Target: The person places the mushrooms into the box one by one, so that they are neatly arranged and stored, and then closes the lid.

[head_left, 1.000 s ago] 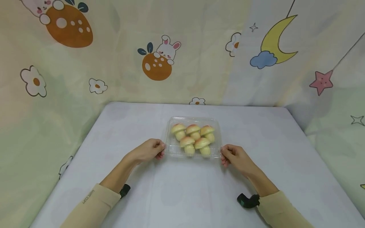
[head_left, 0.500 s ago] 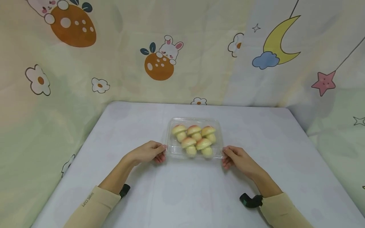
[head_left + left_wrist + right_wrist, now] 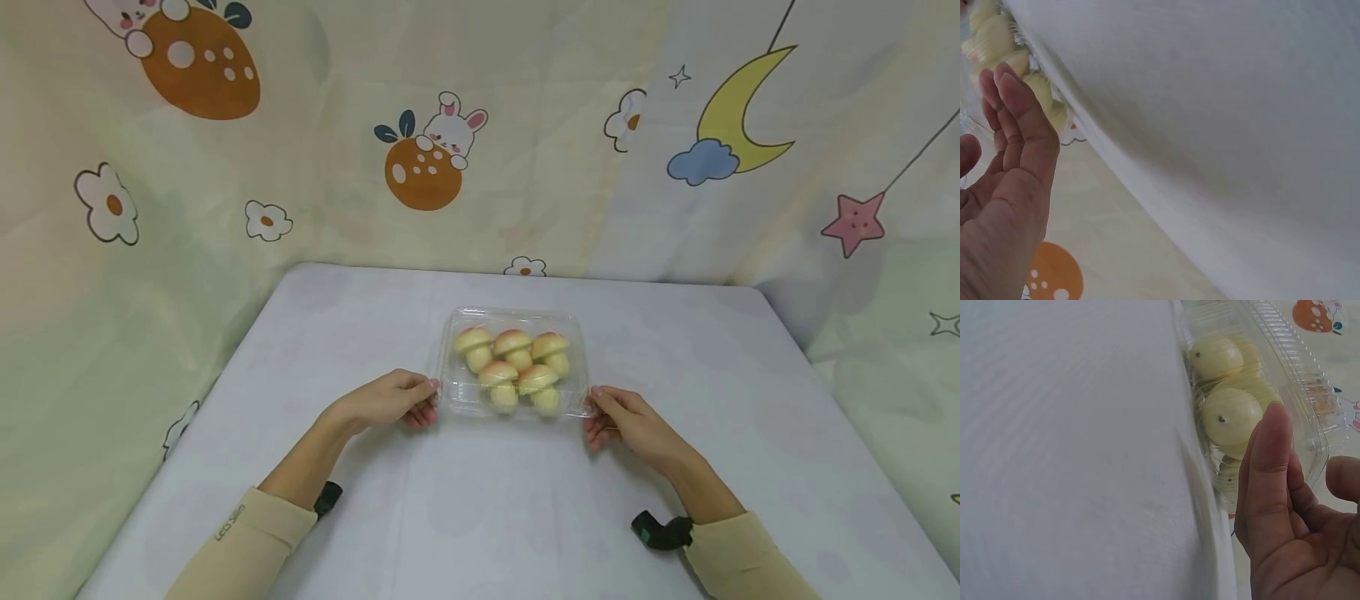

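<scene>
A clear plastic box [image 3: 459,400] with its lid down sits on the white table in the head view. Inside are several mushroom-shaped pieces [image 3: 512,343], pale yellow with pinkish caps. At the box's near left corner is my left hand [image 3: 390,398], fingertips right at the edge. My right hand [image 3: 637,425] is in the same position at the near right corner. In the left wrist view the fingers [image 3: 1019,106] are extended and the thumb stands apart from them. The right wrist view likewise has a gap between thumb and fingers [image 3: 1270,456], with the box behind them.
The white-covered table [image 3: 480,517] has a straight back edge against a cartoon-printed cloth [image 3: 540,167]. More of that cloth closes in the left and right sides. A black wrist camera [image 3: 662,532] sticks out at the right cuff, another [image 3: 327,500] at the left.
The fingers of both hands have loosened from a tighter curl at the box's corners. The box stays in place; the whole head view has shifted slightly.
</scene>
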Demonstrator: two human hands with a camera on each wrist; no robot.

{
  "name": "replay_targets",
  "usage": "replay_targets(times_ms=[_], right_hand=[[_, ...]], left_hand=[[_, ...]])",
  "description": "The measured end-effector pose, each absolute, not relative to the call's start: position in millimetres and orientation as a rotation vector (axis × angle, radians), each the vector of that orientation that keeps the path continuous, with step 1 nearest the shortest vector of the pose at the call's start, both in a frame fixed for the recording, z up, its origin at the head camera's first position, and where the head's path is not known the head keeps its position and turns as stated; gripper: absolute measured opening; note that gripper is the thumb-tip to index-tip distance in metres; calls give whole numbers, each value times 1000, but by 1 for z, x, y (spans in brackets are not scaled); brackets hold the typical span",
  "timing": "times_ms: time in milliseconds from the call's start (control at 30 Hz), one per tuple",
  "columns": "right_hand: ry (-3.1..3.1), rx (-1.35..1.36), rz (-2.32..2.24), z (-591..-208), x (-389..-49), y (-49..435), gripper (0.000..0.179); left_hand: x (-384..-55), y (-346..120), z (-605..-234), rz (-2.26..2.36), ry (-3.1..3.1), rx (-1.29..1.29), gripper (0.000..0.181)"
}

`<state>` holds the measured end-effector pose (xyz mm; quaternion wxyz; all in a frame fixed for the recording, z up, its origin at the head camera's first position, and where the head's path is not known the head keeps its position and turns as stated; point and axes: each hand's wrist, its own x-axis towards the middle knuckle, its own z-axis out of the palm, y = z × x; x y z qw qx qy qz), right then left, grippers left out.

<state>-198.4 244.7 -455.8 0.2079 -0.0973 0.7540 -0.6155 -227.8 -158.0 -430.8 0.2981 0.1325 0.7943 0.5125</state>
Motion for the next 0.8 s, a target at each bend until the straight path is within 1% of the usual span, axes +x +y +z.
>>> replay_targets(times_ms=[200,367,533,700,800], right_hand=[[2104,-294,-1697,-457,-199,247,46],[2132,-371,-1647,-454,-203,250,47],[2243,-429,-1578,-447,-208,256,42],[2409,-461,-1518,-440,-213,265,37],[2533,-464,-1435,-435,-214,268,39]], left_hand=[[-228,-161,-430,1336,2151,339,45],[-228,-164,-429,1313,2227,316,46],[-228,-166,-431,1283,2310,294,49],[-229,-168,-428,1133,2513,329,52],[-230,-168,-423,1039,2629,352,55]])
